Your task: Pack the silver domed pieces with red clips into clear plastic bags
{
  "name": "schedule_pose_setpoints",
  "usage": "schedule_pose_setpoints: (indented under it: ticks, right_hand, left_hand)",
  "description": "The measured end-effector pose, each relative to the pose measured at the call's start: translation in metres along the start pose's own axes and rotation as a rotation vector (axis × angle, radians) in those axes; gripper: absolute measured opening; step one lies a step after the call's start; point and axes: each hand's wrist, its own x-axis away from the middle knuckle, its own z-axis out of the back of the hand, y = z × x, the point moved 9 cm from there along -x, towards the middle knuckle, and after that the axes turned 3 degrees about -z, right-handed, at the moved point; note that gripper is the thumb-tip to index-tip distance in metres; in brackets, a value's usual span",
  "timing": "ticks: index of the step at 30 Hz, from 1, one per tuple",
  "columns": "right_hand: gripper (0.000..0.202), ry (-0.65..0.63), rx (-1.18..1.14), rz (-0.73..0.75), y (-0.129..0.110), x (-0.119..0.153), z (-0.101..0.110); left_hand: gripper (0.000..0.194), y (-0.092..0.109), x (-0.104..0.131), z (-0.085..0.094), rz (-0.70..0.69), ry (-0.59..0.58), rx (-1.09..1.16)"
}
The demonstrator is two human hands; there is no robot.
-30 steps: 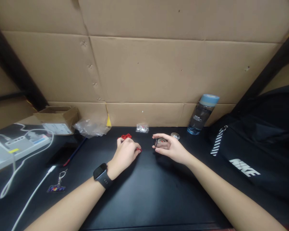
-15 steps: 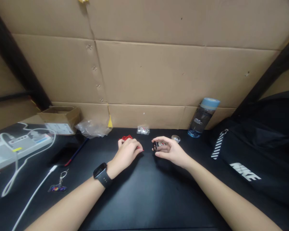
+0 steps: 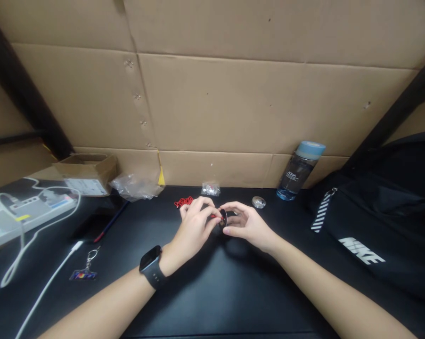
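Note:
Between finger and thumb, my left hand [image 3: 197,225] pinches the end of a red cord [image 3: 184,201], whose tangled length lies on the table behind the hand. The pinched end is at the face of a small round black disc [image 3: 224,218]. My right hand [image 3: 249,223] is closed around the disc's edge, holding it upright; the fingers partly cover it. Whether the cord passes through the disc, I cannot tell. Behind my right hand lies a round clear or silvery piece [image 3: 258,202]. A small clear bag [image 3: 211,189] with something inside sits at the table's back.
On the right stand a water bottle [image 3: 300,172] with a blue lid and a black Nike bag [image 3: 382,226]. At left are a power strip [image 3: 28,212] with white cables, a cardboard box [image 3: 88,174], a crumpled plastic bag [image 3: 136,187] and a keychain [image 3: 84,274].
My left hand has moved right with the red cord end, up to the black disc. My right hand has shifted slightly left with the disc, so the two hands now nearly meet.

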Motion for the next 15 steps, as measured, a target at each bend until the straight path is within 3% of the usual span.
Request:
schedule_pose_setpoints:
  ticks: [6, 15]
  right_hand:
    - [0.056, 0.000, -0.042, -0.017, 0.002, 0.000, -0.004]
    - [0.057, 0.028, -0.027, 0.009, 0.001, 0.000, 0.001]
  left_hand:
    - [0.010, 0.003, 0.001, -0.002, -0.044, 0.023, -0.041]
    - [0.009, 0.001, 0.000, 0.013, -0.019, 0.102, -0.126]
